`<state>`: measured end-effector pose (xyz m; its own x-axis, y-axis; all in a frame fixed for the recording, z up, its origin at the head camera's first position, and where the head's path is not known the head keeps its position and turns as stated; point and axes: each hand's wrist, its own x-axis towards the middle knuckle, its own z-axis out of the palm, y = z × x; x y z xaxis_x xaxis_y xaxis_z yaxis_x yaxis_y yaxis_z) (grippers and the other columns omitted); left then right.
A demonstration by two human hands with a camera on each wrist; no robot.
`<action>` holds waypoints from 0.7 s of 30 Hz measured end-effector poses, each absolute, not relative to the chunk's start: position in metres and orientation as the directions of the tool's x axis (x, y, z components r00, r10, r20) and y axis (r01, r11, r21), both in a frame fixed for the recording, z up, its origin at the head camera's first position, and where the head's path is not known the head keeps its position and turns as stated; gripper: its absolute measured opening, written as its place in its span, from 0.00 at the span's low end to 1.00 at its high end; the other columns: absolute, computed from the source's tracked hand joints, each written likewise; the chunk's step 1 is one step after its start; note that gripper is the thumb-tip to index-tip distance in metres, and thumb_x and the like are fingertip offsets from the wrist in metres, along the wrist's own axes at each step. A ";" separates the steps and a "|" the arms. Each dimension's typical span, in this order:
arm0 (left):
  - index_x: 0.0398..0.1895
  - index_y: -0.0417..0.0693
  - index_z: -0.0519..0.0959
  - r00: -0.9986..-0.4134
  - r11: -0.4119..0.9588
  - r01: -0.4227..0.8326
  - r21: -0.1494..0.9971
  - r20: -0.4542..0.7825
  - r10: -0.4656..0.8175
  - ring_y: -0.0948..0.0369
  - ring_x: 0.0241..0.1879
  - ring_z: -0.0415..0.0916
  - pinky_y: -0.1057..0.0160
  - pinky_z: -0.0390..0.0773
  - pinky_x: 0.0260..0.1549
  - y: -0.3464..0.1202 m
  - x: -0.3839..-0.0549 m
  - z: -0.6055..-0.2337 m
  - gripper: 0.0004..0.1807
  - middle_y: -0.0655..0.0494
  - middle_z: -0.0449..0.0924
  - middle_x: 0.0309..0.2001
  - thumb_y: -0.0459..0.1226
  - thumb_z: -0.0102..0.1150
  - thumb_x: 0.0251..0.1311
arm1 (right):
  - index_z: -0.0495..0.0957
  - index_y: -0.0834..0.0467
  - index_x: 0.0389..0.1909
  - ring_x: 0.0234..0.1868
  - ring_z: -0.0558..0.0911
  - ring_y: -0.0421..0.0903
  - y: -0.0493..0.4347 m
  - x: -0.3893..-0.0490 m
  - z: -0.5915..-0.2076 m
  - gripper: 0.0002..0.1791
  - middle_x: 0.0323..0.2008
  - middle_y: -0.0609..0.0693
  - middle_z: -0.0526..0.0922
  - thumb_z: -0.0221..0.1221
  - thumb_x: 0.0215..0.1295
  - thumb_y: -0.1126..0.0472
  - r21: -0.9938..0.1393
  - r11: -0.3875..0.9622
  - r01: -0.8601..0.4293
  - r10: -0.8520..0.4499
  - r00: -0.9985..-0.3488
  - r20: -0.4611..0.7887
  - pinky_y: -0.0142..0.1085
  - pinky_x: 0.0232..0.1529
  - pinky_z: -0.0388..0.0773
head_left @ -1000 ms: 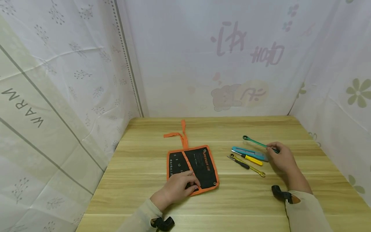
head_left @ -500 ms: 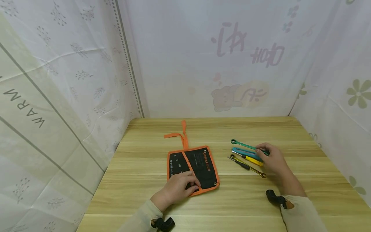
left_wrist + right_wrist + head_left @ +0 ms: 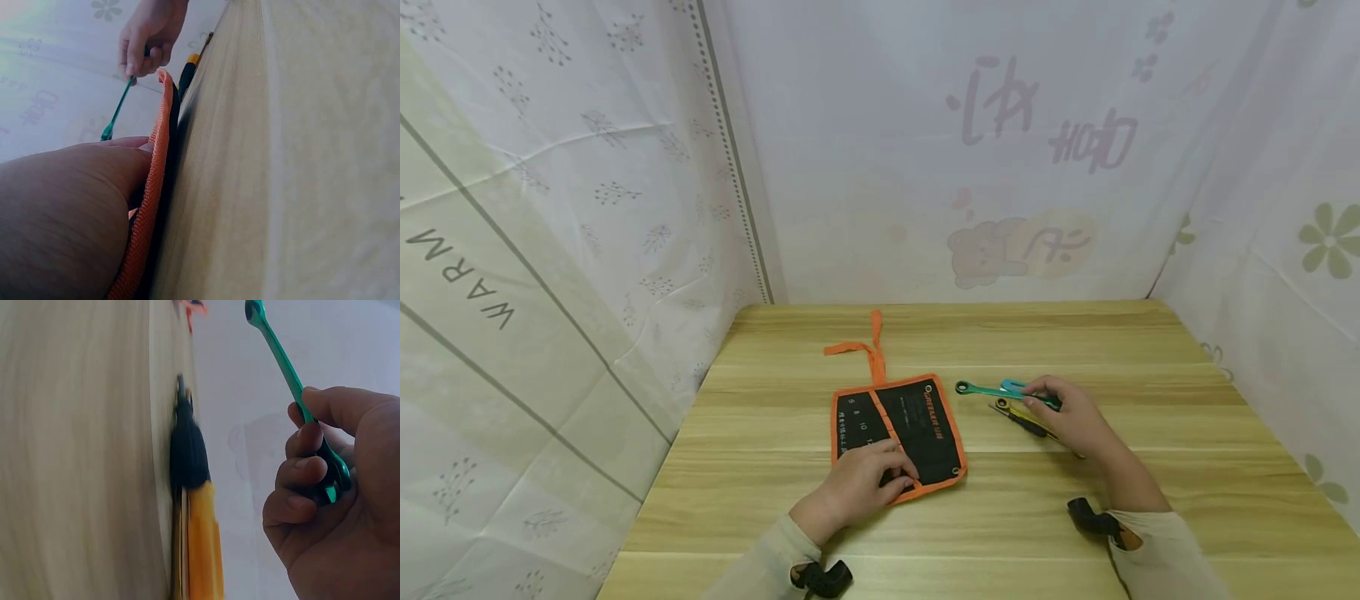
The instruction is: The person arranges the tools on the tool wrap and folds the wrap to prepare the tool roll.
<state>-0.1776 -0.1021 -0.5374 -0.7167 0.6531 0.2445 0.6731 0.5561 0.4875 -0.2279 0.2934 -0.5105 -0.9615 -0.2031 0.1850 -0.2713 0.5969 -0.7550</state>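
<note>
The right hand [image 3: 1072, 418] grips a green ratcheting combination wrench [image 3: 992, 391], thumb on top and fingers curled beneath. The open jaw end sits inside the palm, probably so that the ring end stays free; it points left, ahead of the grip, near the upper right edge of a black tool pouch with orange trim [image 3: 928, 429]. The wrench is off the table [image 3: 1000, 533].

Well to the left of that grip, the left hand [image 3: 865, 485] bends over the lower part of the pouch. Its thumb and fingertips appear to pinch the orange pocket edge, likely steadying the flat cloth or holding a pocket apart. Orange ties [image 3: 877, 362] trail beyond the pouch's far edge, out of the hand's way.

Beneath and beside the right-hand grip lie a blue utility knife [image 3: 1012, 386], a gold wrench [image 3: 1002, 404], a black-handled screwdriver [image 3: 1030, 426] and a yellow-handled tool [image 3: 205, 550], perhaps grouped for easy reach.
</note>
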 end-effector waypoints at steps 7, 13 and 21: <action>0.44 0.70 0.86 -0.715 0.553 0.675 0.489 0.248 0.654 0.78 0.30 0.69 0.74 0.72 0.29 -0.102 -0.177 -0.538 0.04 0.75 0.72 0.36 0.45 0.65 0.73 | 0.84 0.52 0.51 0.35 0.76 0.45 0.274 -0.221 -0.507 0.09 0.42 0.49 0.85 0.64 0.76 0.55 -0.777 0.548 -0.311 -0.280 -0.943 0.180 0.36 0.34 0.74; 0.44 0.70 0.86 -0.709 0.550 0.684 0.480 0.257 0.657 0.78 0.30 0.69 0.74 0.72 0.29 -0.102 -0.178 -0.539 0.04 0.75 0.73 0.37 0.46 0.65 0.73 | 0.84 0.55 0.52 0.36 0.77 0.44 0.260 -0.215 -0.507 0.09 0.47 0.49 0.85 0.64 0.75 0.58 -0.810 0.471 -0.349 -0.341 -0.919 0.198 0.35 0.35 0.77; 0.44 0.71 0.86 -0.708 0.550 0.685 0.477 0.262 0.655 0.78 0.31 0.70 0.74 0.72 0.30 -0.102 -0.178 -0.539 0.04 0.75 0.73 0.37 0.46 0.65 0.73 | 0.84 0.50 0.48 0.35 0.77 0.44 0.248 -0.210 -0.508 0.05 0.42 0.46 0.83 0.65 0.75 0.57 -0.811 0.472 -0.346 -0.363 -0.915 0.179 0.35 0.34 0.76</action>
<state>-0.1781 -0.1024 -0.5387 -0.7085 0.6552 0.2624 0.6854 0.5501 0.4771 -0.2100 0.2478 -0.5077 -0.9145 -0.3628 0.1788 -0.3458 0.4720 -0.8110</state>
